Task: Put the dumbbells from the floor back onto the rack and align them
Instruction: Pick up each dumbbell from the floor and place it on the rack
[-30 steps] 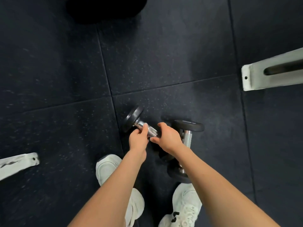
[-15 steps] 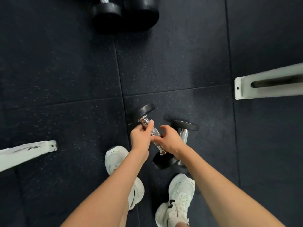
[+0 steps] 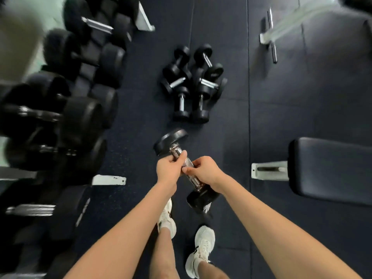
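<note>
Gripping, with the left hand (image 3: 168, 170) and right hand (image 3: 205, 171) both curled round its knurled chrome handle, a black rubber-ended dumbbell (image 3: 187, 164) tilted from 11 to 5 o'clock above the dark rubber floor (image 3: 141, 135) (white trainers (image 3: 203, 250) below), with a heap of small black dumbbells (image 3: 191, 85) lying at 12 o'clock and the loaded white-framed rack (image 3: 108, 180) at 9.

Both hands grip one black dumbbell (image 3: 171, 140) by its chrome handle, the left hand (image 3: 168, 171) nearer the upper head, the right hand (image 3: 206, 171) nearer the lower one. The dumbbell is tilted, held over the dark rubber floor (image 3: 231, 127). Ahead, a heap of small dumbbells (image 3: 191, 83) lies on that floor. At left, blurred, larger dumbbells (image 3: 80, 121) sit on what looks like the rack (image 3: 108, 180). A padded bench (image 3: 330, 170) stands at right.
</note>
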Demonstrator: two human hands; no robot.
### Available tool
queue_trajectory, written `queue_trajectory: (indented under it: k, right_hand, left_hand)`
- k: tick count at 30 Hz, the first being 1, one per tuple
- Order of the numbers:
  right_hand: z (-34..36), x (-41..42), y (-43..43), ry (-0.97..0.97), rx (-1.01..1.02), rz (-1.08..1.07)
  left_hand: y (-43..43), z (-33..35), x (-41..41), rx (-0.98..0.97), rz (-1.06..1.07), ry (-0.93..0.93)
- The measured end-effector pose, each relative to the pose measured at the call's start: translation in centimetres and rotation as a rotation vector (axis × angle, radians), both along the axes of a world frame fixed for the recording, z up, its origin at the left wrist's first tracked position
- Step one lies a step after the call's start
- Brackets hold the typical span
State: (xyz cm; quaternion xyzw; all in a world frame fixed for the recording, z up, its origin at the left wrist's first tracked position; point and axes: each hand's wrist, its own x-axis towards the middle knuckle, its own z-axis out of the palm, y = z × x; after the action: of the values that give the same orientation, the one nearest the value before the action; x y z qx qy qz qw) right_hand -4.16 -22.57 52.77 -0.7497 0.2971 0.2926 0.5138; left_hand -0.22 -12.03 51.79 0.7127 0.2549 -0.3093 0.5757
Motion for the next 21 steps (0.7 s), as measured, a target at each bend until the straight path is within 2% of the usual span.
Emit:
queue_trajectory:
  k: [3, 8, 14, 21]
  right_hand:
    - [8.5, 1.9, 2.3, -0.094, 0.002, 0.097]
    - [18.4, 6.2, 8.1, -0.237, -0.045, 0.250]
    - [24.5, 12.8, 17.4, -0.383, -0.037, 0.347]
    - [26.6, 20.9, 31.0, -0.426, 0.008, 0.485]
  left_hand:
    - [2.8, 8.0, 1.1, -0.022, 0.089, -0.100]
    - [8.8, 17.6, 4.2, -0.071, 0.264, -0.212]
    - [18.1, 24.3, 9.7, -0.108, 0.424, -0.320]
    - [31.7, 26.8, 16.3, -0.082, 0.549, -0.360]
